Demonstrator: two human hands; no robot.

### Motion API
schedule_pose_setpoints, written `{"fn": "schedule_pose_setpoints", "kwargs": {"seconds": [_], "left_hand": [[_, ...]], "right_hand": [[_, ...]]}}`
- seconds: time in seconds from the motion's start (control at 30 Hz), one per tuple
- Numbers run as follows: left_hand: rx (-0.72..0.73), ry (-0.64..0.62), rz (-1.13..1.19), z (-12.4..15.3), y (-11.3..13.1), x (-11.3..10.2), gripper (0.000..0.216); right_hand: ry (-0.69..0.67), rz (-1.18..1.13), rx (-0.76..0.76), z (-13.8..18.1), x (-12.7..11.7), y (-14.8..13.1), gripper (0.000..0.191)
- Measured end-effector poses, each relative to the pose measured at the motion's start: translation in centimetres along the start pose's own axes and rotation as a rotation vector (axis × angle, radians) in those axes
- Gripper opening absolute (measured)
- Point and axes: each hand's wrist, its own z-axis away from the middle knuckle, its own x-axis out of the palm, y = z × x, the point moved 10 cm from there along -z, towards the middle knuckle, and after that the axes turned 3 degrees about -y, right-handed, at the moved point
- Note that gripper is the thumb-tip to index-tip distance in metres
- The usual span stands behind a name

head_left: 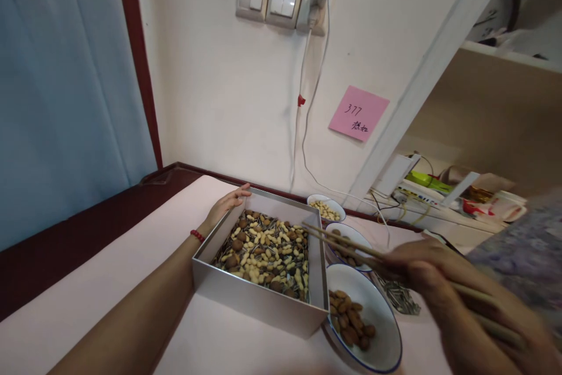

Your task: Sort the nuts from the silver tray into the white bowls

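A grey square box [259, 299] holds a mix of peanuts, almonds and sunflower seeds. My left hand [226, 204] rests against the box's far left corner, its fingers curled over the rim. My right hand [434, 278], blurred by motion, grips a pair of wooden chopsticks [338, 240]. Their tips reach over the box's right edge, and I see nothing between them. Right of the box stand three white bowls: the near bowl [381, 334] with almonds, a middle bowl [351, 233] behind the chopsticks, and a far bowl [327, 205] with peanuts.
A pile of sunflower seeds [401, 299] lies on the pale tablecloth right of the bowls. White cables hang from a wall socket [314, 9]. A pink sticky note [357, 113] is on the wall. Clutter and a power strip [421, 199] fill the back right.
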Motion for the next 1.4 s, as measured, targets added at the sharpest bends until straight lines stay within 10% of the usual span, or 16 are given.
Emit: {"fn": "schedule_pose_setpoints", "kwargs": {"seconds": [0.17, 0.37, 1.4], "left_hand": [[-0.013, 0.000, 0.017, 0.2, 0.0, 0.2, 0.033], [-0.005, 0.017, 0.040, 0.1, -0.3, 0.0, 0.031], [0.000, 0.014, -0.013, 0.7, 1.2, 0.5, 0.031]], "right_hand": [[-0.269, -0.173, 0.059, -1.0, 7.5, 0.1, 0.026], [-0.318, -0.221, 0.138, -0.9, 10.8, 3.2, 0.036], [-0.269, -0.146, 0.092, -0.8, 11.7, 2.9, 0.034]]}}
